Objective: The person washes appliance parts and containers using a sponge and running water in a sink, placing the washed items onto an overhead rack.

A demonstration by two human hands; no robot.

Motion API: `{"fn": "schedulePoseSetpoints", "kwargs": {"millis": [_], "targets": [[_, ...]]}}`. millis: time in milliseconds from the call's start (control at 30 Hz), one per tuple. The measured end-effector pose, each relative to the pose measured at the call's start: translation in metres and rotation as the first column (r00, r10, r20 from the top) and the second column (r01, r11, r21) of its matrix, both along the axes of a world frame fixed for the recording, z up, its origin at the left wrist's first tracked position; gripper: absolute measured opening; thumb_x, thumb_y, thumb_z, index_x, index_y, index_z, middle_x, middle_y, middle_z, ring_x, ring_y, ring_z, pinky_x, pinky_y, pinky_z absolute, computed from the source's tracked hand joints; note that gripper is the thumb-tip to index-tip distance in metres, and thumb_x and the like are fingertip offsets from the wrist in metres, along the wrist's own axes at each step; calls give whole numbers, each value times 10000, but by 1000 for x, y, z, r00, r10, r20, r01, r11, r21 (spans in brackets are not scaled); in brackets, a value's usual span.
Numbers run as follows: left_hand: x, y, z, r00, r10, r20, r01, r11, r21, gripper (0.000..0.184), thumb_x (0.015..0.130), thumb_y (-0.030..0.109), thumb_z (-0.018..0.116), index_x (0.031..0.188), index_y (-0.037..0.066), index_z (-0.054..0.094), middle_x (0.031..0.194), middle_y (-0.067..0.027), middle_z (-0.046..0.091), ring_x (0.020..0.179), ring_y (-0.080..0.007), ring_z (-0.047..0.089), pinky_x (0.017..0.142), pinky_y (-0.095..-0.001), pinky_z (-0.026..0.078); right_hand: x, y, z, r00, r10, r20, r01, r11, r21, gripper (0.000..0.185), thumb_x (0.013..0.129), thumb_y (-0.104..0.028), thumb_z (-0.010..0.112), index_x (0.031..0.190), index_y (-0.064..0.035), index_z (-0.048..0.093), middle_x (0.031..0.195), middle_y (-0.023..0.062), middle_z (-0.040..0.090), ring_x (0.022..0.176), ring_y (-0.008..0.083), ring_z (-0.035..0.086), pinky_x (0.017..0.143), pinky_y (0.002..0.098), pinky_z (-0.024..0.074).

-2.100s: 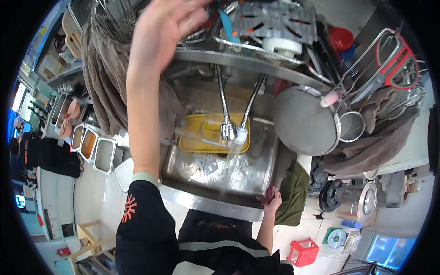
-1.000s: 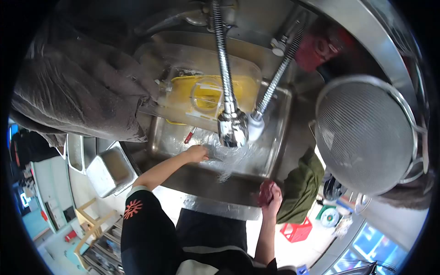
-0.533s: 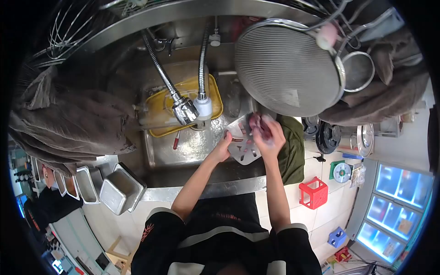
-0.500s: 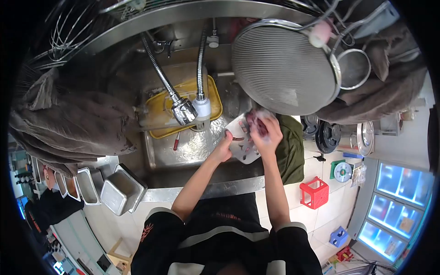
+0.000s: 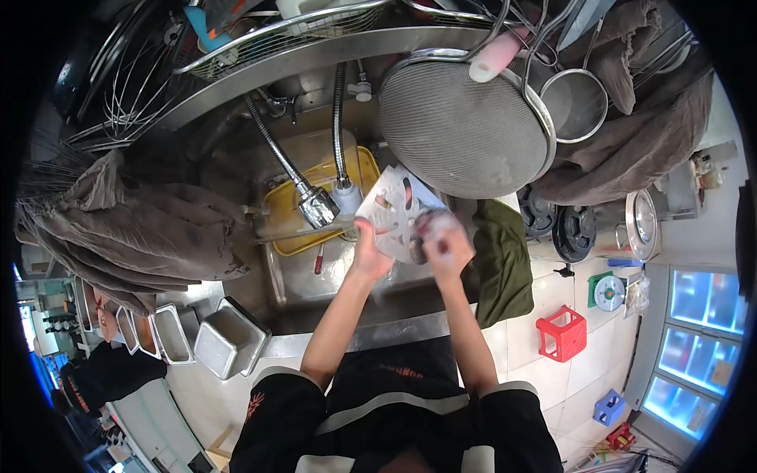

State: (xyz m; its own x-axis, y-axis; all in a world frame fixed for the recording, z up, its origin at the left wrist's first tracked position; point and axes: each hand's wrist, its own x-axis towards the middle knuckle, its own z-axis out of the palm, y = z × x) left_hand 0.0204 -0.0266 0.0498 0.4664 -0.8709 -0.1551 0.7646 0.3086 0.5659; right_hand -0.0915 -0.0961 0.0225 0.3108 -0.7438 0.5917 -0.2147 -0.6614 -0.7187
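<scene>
The left hand (image 5: 371, 258) grips a slotted plate (image 5: 396, 197) by its edge, above the sink (image 5: 303, 285) and near the large mesh strainer (image 5: 465, 126). The right hand (image 5: 449, 251) is closed around a foamy, reddish scrubbing pad (image 5: 430, 225) against the plate. Suds could let the plate slip from the left hand; hard, off-centre pressure could twist it into the strainer, or a slot could snag the pad.

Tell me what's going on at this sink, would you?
A person stands at the metal sink, apparently washing a slotted plate. The fingers of the left hand grip one side, while the right hand holds a dark red, sudsy scrubber against it. The plate is held up over the basin, and a yellow tray and a red-handled tool lie in the sink.
</scene>
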Motion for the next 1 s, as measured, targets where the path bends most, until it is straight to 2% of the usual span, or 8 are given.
{"fn": "schedulePoseSetpoints", "kwargs": {"millis": [133,200,367,500,600,833,900,1000], "targets": [[-5,24,-11,993,-105,61,99,990,98,801,683,643,372,1272,124,216,1225,-83,353,1103,-251,379,866,-459,363,4,-17,-24,959,-244,142,128,825,551,196,665,-59,568,852,-6,539,867,88,577,741,214,555,714,312,445],[-3,27,-7,991,-101,88,91,990,112,789,684,640,385,1274,147,212,1238,-65,344,1111,-250,370,860,-463,363,4,-20,-36,759,-421,496,-193,583,789,275,726,-137,545,972,-20,507,958,72,550,840,203,533,775,326,419],[1,28,-14,991,29,127,-48,987,153,757,690,636,399,1275,190,219,1238,-27,362,1078,-238,402,793,-448,398,-9,-1,-18,421,-337,843,-861,143,487,456,785,-303,511,1142,-35,415,1091,60,491,1031,210,449,900,370,338],[-7,23,-10,1000,-13,-10,14,995,102,577,790,480,429,1257,190,254,1219,-37,387,1029,-233,439,766,-449,405,-13,4,-25,764,-132,631,-595,235,769,407,780,-253,531,1088,-5,436,1012,101,519,904,206,526,792,360,441],[-13,24,-16,998,11,-60,-8,998,61,429,826,234,468,1220,166,312,1160,-31,434,999,-233,463,754,-441,415,-17,-1,-30,797,-190,573,-525,250,814,320,793,-216,520,1023,1,472,964,96,529,853,192,536,738,331,462],[5,30,13,988,-1,152,-33,974,223,386,827,222,487,1172,88,376,1045,-44,483,896,-197,521,661,-352,463,-51,-7,-23,799,-180,574,-533,229,814,364,791,-316,431,982,-20,525,859,53,568,653,119,530,541,243,422],[13,36,6,979,-149,140,97,941,325,365,844,246,463,1157,71,395,1022,-47,497,863,-175,533,649,-332,473,-44,-2,-9,858,81,508,-471,520,712,306,725,-209,539,970,-27,529,929,84,555,743,161,547,634,266,442],[4,34,8,977,-214,6,201,926,319,431,824,346,473,1150,72,405,977,-51,519,830,-163,543,628,-310,480,-17,-5,39,966,252,-67,-244,964,106,344,594,-28,648,925,-48,555,947,113,556,815,243,541,708,309,443]]}}
